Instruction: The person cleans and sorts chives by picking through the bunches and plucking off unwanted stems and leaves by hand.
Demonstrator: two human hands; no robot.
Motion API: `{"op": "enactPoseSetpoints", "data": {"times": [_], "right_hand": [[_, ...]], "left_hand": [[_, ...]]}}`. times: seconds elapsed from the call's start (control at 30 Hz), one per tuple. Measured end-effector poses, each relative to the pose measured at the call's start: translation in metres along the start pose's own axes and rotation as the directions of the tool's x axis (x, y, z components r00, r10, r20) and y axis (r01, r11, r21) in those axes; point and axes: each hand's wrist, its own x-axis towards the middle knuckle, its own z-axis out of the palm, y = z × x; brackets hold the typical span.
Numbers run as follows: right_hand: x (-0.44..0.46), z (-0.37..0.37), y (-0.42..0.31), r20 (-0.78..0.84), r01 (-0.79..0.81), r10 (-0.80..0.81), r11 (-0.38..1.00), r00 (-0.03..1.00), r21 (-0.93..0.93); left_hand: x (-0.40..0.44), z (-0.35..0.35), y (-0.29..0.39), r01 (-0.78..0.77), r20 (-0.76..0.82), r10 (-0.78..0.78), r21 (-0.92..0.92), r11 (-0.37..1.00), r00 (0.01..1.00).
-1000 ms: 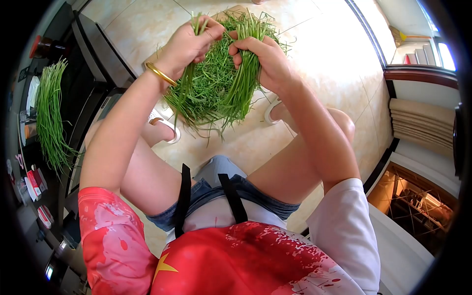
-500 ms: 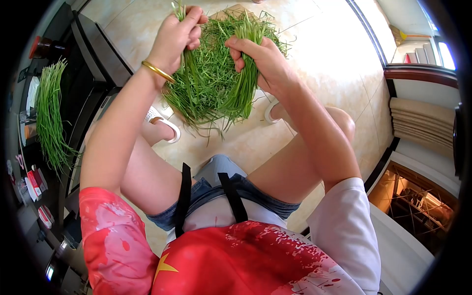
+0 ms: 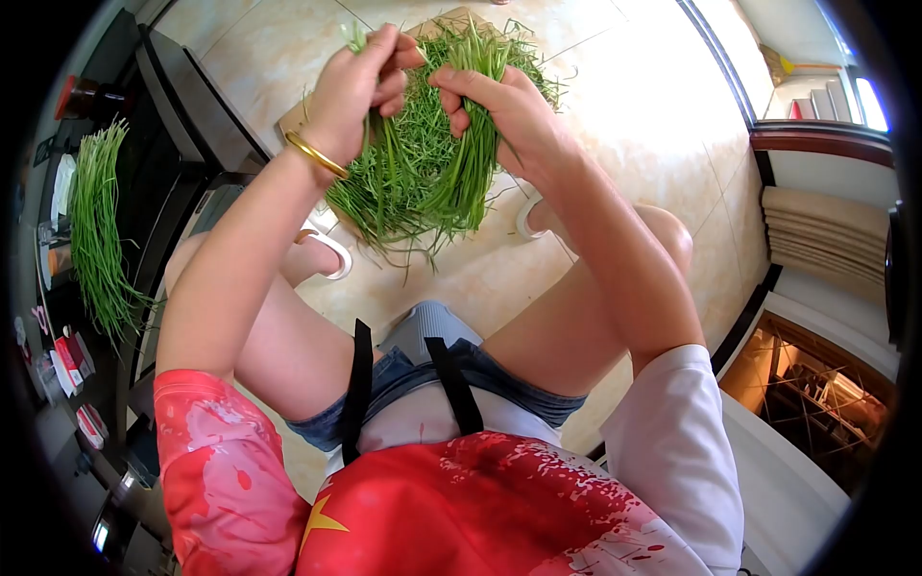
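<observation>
Thin green stalks with pale ends (image 3: 356,38) poke up from my left hand (image 3: 357,86), whose fingers curl round them; their leaves hang below the palm. A gold bangle (image 3: 316,155) circles that wrist. My right hand (image 3: 509,110) grips a thicker green bunch (image 3: 468,163), its pale ends upward and its leaves hanging down. The fingertips of both hands are close together, with a small gap between them. Beneath them a loose heap of green stalks (image 3: 423,154) covers most of a brown board or sheet (image 3: 291,119) on the floor.
Another green bunch (image 3: 94,226) lies on the dark cabinet (image 3: 144,206) at the left, near a red and white box (image 3: 69,360) and a jar with a red lid (image 3: 67,98). My knees and white shoes flank the heap. A lit cabinet (image 3: 807,384) stands at the right.
My left hand first moved away to the left from my right hand, then came back a little toward it. My right hand has shifted slightly left, still holding its bunch.
</observation>
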Motion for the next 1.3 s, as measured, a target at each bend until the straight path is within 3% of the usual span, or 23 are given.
{"op": "enactPoseSetpoints", "data": {"times": [0.07, 0.1, 0.27, 0.3, 0.37, 0.5, 0.57, 0.63, 0.67, 0.7, 0.77, 0.83, 0.9, 0.97, 1.2, 1.27, 1.3], "right_hand": [[-0.001, 0.000, 0.000, -0.006, -0.048, 0.048, 0.999, 0.999, 0.002], [-0.002, -0.001, 0.001, -0.001, -0.031, 0.031, 0.999, 1.000, 0.025], [-0.001, -0.004, 0.002, 0.000, 0.021, -0.021, 0.999, 1.000, 0.033], [-0.003, -0.001, 0.001, 0.005, 0.007, -0.008, 0.998, 1.000, 0.068], [-0.004, 0.003, -0.001, 0.013, -0.002, 0.001, 0.995, 1.000, 0.101], [0.000, -0.004, 0.001, -0.026, -0.029, 0.035, 0.980, 0.999, 0.197], [0.003, -0.011, 0.005, -0.012, -0.037, 0.041, 0.977, 0.999, 0.211], [0.004, -0.014, 0.008, 0.068, -0.053, 0.037, 0.969, 0.997, 0.240], [0.004, -0.014, 0.008, 0.068, -0.053, 0.037, 0.969, 0.997, 0.240], [0.004, -0.012, 0.007, 0.040, -0.089, 0.082, 0.969, 0.996, 0.228], [0.003, -0.009, 0.008, 0.013, -0.126, 0.126, 0.968, 0.992, 0.218], [0.002, -0.004, 0.009, 0.039, -0.103, 0.100, 0.990, 0.994, 0.097], [0.000, -0.001, 0.008, 0.052, -0.106, 0.102, 0.990, 0.993, 0.088], [0.001, 0.001, 0.009, 0.002, -0.011, 0.011, 0.996, 1.000, 0.086], [0.003, 0.005, 0.006, -0.060, 0.085, -0.081, 0.994, 0.995, 0.072], [0.007, -0.001, 0.012, 0.050, 0.130, -0.124, 0.980, 0.991, -0.153], [0.008, -0.002, 0.014, 0.050, 0.129, -0.123, 0.980, 0.991, -0.153]], "left_hand": [[-0.001, 0.002, 0.009, -0.003, -0.163, -0.003, -0.039, 0.999, 0.987], [-0.003, 0.006, 0.010, -0.003, -0.163, -0.004, -0.040, 0.999, 0.987], [-0.008, 0.008, 0.006, 0.083, 0.081, -0.100, 0.192, 0.978, 0.992], [-0.007, 0.007, 0.007, 0.081, 0.082, -0.098, 0.193, 0.978, 0.992], [-0.002, 0.004, 0.010, -0.041, -0.062, 0.040, -0.029, 0.999, 0.997], [0.007, -0.014, 0.013, -0.050, -0.117, 0.045, -0.040, 0.998, 0.992], [0.005, -0.012, 0.011, -0.073, -0.100, 0.075, 0.019, 0.997, 0.992], [0.003, -0.008, 0.007, 0.008, -0.072, -0.005, 0.045, 0.999, 0.997], [0.000, -0.006, 0.007, 0.040, 0.013, -0.040, 0.036, 0.999, 0.999], [-0.002, -0.002, 0.009, 0.040, 0.013, -0.041, 0.036, 0.999, 0.999], [-0.006, 0.008, 0.012, 0.170, 0.053, -0.191, 0.262, 0.950, 0.980], [-0.007, 0.013, 0.007, 0.156, 0.033, -0.178, 0.342, 0.927, 0.983], [-0.005, 0.012, 0.003, 0.132, 0.033, -0.159, 0.404, 0.905, 0.987], [-0.005, 0.013, 0.005, 0.115, -0.001, -0.125, 0.395, 0.911, 0.992], [-0.005, 0.007, 0.006, 0.071, -0.057, -0.054, 0.362, 0.929, 0.997], [-0.002, 0.007, 0.005, 0.059, -0.041, -0.047, 0.386, 0.921, 0.998], [-0.001, 0.007, 0.004, 0.045, -0.027, -0.038, 0.410, 0.911, 0.999]]}}
